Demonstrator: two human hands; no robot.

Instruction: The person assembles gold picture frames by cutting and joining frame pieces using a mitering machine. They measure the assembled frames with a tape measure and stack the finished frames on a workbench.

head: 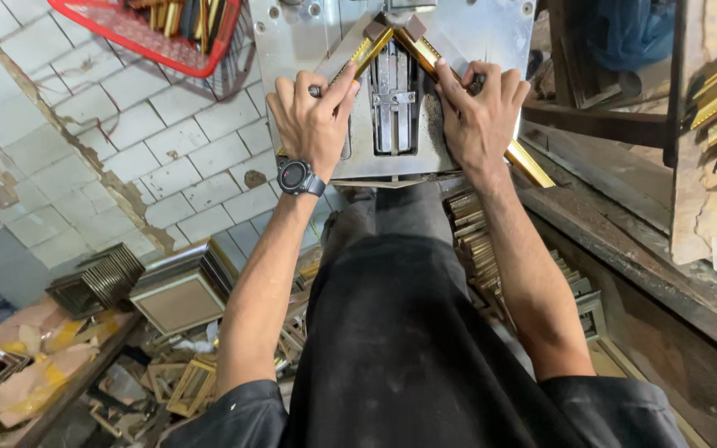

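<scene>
1. The left hand [313, 116] lies palm-down on the left gold-coloured moulded frame strip [364, 55], fingers close together and pressed flat on it, thumb stretched toward the centre; a black round wristwatch [296, 177] sits on that wrist.
2. The right hand [479, 116] presses in the same way on the right gold-coloured moulded frame strip [426, 55], fingers together and curled over its upper edge (whether the thumb wraps under the strip cannot be told).
3. Both strips rest on the grey metal machine table [292, 37], slanting up toward each other and meeting at a corner near the top centre, above the table's central metal slot assembly [394, 99]. The right strip's lower end [531, 166] sticks out past the table's edge.
4. A red plastic basket holding gold strips [139, 33] stands upper left, well apart from the hands.
5. Below, beside the person's dark trousers [408, 332], lie stacks of small finished frames [180, 290] and a row of gold frame pieces [475, 241].
</scene>
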